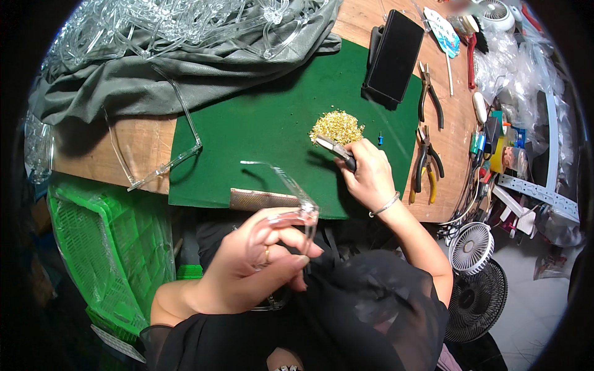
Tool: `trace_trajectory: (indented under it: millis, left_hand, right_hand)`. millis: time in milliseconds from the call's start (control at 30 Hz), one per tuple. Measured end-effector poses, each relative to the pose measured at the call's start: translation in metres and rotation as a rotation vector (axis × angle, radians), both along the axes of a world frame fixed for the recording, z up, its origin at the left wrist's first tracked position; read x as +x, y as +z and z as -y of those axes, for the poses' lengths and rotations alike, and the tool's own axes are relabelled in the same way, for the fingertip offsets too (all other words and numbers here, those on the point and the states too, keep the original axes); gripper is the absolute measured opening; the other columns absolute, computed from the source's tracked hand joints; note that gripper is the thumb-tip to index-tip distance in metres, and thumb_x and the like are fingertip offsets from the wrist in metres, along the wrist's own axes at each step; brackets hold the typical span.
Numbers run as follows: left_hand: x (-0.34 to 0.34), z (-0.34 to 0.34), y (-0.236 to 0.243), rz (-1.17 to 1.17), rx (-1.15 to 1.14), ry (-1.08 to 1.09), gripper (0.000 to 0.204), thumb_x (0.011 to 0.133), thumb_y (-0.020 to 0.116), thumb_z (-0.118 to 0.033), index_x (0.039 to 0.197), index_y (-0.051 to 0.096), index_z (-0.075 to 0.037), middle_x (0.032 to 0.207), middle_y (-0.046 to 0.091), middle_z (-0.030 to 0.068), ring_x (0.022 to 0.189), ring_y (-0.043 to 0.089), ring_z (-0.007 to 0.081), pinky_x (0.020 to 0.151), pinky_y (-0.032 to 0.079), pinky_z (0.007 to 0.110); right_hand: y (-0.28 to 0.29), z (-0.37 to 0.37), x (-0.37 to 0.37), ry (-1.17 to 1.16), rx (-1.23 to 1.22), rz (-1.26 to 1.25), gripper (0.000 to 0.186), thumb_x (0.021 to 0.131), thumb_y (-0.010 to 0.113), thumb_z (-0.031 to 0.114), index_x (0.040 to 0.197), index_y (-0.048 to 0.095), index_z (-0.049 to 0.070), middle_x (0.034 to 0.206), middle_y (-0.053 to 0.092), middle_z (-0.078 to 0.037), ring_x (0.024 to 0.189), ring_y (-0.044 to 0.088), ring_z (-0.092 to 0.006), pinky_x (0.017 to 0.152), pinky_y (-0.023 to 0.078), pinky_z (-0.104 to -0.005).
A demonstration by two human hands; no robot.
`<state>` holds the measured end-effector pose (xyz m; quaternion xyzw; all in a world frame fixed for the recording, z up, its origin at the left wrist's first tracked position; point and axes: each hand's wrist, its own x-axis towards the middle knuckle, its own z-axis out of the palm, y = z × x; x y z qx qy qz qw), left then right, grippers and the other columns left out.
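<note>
My left hand [244,272] holds a clear plastic eyeglass frame [307,211], one temple reaching out over the green mat [229,142]. My right hand [371,173] is closed on a tool [331,146] with dark handles and pale metal jaws, whose tip touches or hovers at the edge of a heap of tiny gold pieces [340,123]. Just right of the heap lies a small blue item [380,138]. Another clear frame [164,170] rests at the mat's left edge, and a narrow worn strip [260,199] lies along its front.
Grey cloth [154,93] piled with clear frames fills the back left. A black phone [393,55] and two pliers [430,99] [426,161] lie at the right, before cluttered tools and bags. Green crates [108,253] stand below left, fans [470,247] below right.
</note>
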<state>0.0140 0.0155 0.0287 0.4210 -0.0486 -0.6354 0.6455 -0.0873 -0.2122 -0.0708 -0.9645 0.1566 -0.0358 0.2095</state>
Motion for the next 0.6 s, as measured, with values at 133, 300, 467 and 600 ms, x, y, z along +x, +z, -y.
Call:
trace_trajectory:
  millis: [133, 300, 467, 600]
  left_hand:
    - [-0.010, 0.008, -0.008, -0.004, -0.041, -0.019, 0.045, 0.086, 0.051, 0.002, 0.126, 0.032, 0.004, 0.102, 0.054, 0.0106, 0.070, 0.057, 0.0073, 0.066, 0.046, 0.018]
    - [-0.007, 0.013, -0.009, 0.018, 0.001, -0.006, 0.041, 0.083, 0.051, 0.006, 0.122, 0.036, 0.004, 0.100, 0.056, 0.0121, 0.069, 0.060, 0.0124, 0.066, 0.049, 0.022]
    - [-0.011, 0.013, -0.007, 0.017, -0.026, -0.043, 0.041, 0.085, 0.050, 0.003, 0.123, 0.036, 0.003, 0.099, 0.056, 0.0113, 0.070, 0.058, 0.0109, 0.066, 0.048, 0.022]
    - [-0.017, 0.009, -0.006, 0.098, -0.081, -0.064, 0.041, 0.087, 0.049, -0.002, 0.125, 0.035, 0.003, 0.098, 0.055, 0.0103, 0.070, 0.055, 0.0077, 0.065, 0.047, 0.020]
  right_hand:
    - [-0.005, -0.002, -0.002, 0.000, -0.021, 0.003, 0.018, 0.072, 0.066, 0.011, 0.084, 0.054, 0.005, 0.077, 0.054, -0.009, 0.075, 0.054, -0.0277, 0.065, 0.038, -0.0365]
    - [0.046, -0.007, 0.001, -0.135, 0.486, -0.011, 0.013, 0.072, 0.059, -0.001, 0.082, 0.053, 0.003, 0.076, 0.054, -0.009, 0.069, 0.055, -0.0242, 0.063, 0.043, -0.0314]
    - [0.085, -0.036, 0.006, 0.248, 0.569, 0.447, 0.018, 0.066, 0.065, -0.003, 0.080, 0.055, 0.005, 0.075, 0.057, -0.005, 0.066, 0.056, -0.0182, 0.062, 0.043, -0.0288]
    - [0.074, -0.037, 0.007, 0.345, 0.562, 0.618, 0.014, 0.071, 0.068, 0.004, 0.081, 0.058, 0.006, 0.074, 0.060, -0.004, 0.063, 0.057, -0.0174, 0.061, 0.042, -0.0306]
